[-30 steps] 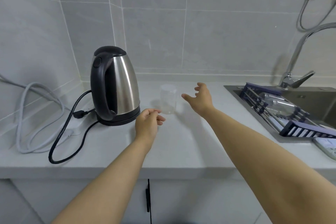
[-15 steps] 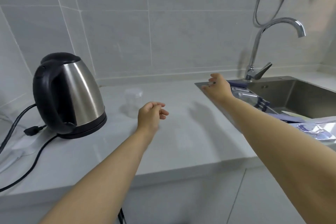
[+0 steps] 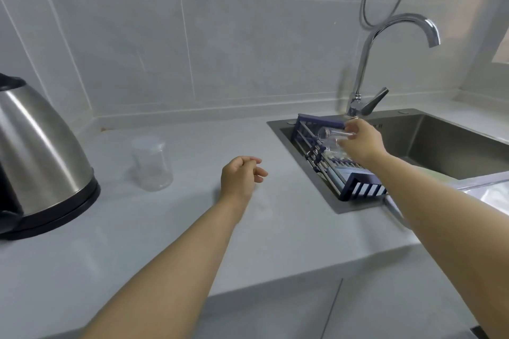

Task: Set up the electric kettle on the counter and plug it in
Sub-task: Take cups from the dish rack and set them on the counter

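The kettle [image 3: 41, 157] is standing upright on the bench [image 3: 170, 228] at nine o'clock from the left hand [image 3: 241, 176], which is nearer, fingers loosely curled, holding nothing. The right hand [image 3: 360, 142] is gripping a clear glass [image 3: 334, 136] over the sink rack [image 3: 344, 173]. No writing is showing.

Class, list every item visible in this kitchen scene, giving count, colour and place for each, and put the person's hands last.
Stainless steel electric kettle with black base: one, silver and black, counter far left.
Clear plastic cup: one, transparent, counter beside kettle.
Steel sink: one, grey, right.
Curved chrome tap: one, silver, behind sink.
Dark blue drying rack: one, across sink's left end.
Clear glasses: seemingly two, lying on rack.
Left hand: loosely curled, empty, over counter.
Right hand: reaching onto a glass.
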Motion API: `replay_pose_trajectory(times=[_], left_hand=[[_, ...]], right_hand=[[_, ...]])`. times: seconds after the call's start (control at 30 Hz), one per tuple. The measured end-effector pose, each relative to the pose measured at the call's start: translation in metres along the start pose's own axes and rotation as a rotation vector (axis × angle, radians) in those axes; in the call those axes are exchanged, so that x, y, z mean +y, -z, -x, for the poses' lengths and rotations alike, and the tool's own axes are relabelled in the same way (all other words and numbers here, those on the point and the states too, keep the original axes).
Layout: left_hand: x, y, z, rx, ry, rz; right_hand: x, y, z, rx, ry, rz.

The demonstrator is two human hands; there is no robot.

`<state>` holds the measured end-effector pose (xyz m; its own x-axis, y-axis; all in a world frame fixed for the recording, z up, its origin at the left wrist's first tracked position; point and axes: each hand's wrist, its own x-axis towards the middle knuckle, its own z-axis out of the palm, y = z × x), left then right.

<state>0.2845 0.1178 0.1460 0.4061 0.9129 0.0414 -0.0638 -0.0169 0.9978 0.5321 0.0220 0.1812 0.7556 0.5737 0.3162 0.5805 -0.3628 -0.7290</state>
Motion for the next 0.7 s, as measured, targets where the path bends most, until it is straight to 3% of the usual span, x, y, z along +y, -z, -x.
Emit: replay_pose_trajectory(times=[0.27, 0.5, 0.7], left_hand=[[-0.006, -0.03, -0.036, 0.01, -0.028, 0.018], [-0.009, -0.026, -0.051, 0.017, -0.002, 0.21], [-0.011, -0.028, -0.054, 0.006, -0.009, 0.197]], right_hand=[[0.045, -0.009, -0.05, -0.081, 0.057, 0.236], [0.06, -0.015, -0.086, -0.142, 0.003, 0.259], [0.066, -0.027, -0.096, -0.257, 0.049, 0.397]])
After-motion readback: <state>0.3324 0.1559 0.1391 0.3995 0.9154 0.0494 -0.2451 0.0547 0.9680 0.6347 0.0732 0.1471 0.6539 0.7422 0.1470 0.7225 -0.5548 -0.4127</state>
